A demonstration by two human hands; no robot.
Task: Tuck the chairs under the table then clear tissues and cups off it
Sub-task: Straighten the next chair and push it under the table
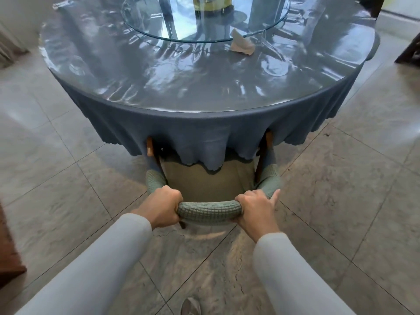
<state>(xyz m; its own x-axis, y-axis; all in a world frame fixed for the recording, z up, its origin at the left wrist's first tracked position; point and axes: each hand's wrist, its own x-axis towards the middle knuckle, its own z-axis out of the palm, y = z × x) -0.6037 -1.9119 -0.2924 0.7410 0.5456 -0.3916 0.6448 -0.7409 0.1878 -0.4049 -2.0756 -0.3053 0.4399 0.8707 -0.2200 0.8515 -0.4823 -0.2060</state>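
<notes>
A chair with a green knitted cover on its curved backrest stands at the near side of the round table. Its seat reaches partly beneath the hanging blue tablecloth. My left hand grips the backrest's top rail left of centre. My right hand grips the same rail right of centre, index finger pointing outward. A crumpled tissue lies on the tabletop to the far right, beside the glass turntable. A clear cup seems to stand just right of the tissue, hard to make out.
The tabletop is under shiny clear plastic. A yellowish object stands in the turntable's middle. Marble floor tiles surround the table. Dark wooden furniture sits at the left edge, another dark piece at the far right. My shoe shows at the bottom.
</notes>
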